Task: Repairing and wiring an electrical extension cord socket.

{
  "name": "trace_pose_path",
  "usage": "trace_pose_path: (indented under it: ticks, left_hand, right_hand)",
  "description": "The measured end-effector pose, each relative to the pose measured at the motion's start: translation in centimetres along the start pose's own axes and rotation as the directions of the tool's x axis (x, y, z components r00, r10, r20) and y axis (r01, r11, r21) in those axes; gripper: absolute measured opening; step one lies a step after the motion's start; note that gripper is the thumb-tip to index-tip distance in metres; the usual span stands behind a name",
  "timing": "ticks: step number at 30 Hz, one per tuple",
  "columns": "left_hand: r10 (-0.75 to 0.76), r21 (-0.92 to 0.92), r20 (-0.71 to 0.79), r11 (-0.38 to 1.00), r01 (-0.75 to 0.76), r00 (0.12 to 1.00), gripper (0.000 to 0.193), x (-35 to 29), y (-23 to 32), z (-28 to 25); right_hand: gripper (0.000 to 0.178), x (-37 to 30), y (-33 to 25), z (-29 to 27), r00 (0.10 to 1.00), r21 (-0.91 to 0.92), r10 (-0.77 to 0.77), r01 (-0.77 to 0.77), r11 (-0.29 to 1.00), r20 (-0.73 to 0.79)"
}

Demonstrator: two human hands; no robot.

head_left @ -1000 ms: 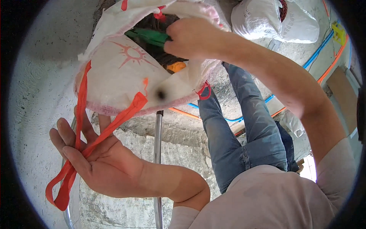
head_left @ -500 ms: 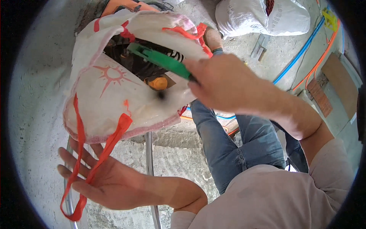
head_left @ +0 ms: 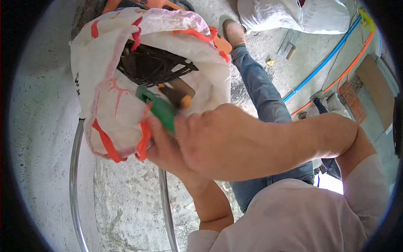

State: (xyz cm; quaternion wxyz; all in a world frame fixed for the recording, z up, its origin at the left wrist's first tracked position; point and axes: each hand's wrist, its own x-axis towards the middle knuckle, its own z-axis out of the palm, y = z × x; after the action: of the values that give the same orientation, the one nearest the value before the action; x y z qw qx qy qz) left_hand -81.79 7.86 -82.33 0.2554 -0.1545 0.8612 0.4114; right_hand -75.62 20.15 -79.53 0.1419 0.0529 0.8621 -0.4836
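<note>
My right hand (head_left: 218, 138) is closed around a long green hand tool (head_left: 163, 111) with a dark slot near its far end; motion blurs it, so its exact kind does not show. My left hand (head_left: 161, 145) is partly behind the right one, its fingers beside the tool and the red strap (head_left: 145, 140); whether they grip either is hidden. Ahead is an open white woven bag (head_left: 98, 63) with pink edging and red straps. Inside lie a bundle of thin black strips (head_left: 153, 67) and a blurred dark tool with a yellow-orange end (head_left: 186, 101).
Curved metal tubes (head_left: 74, 180) stand below the bag. White sacks (head_left: 289, 17) lie at the far right, near a trowel-like flat tool (head_left: 288, 46). Blue pipes (head_left: 321, 67) and orange pipes (head_left: 348, 69) cross the floor. A rough wall (head_left: 42, 126) rises at left.
My right hand has brought the green tool nearer and left, out of the bag's mouth. My left hand has moved up and right to meet it. The hanging red strap loop no longer drapes over my left hand.
</note>
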Motion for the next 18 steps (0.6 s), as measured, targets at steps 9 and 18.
trace_pose_path:
  ticks: [9,18]
  left_hand:
    - [0.213,0.134,-0.071,0.970,-0.202,0.975,0.021,0.5,-2.1,-0.9]
    - [0.482,0.274,-0.147,0.859,-0.432,0.864,0.024,1.8,-3.5,-2.2]
  right_hand:
    - [0.025,3.4,-2.1,2.3,0.993,0.135,0.109,-0.101,0.986,-0.055]
    - [0.022,4.7,4.2,3.9,0.944,0.308,0.247,-0.174,0.936,-0.219]
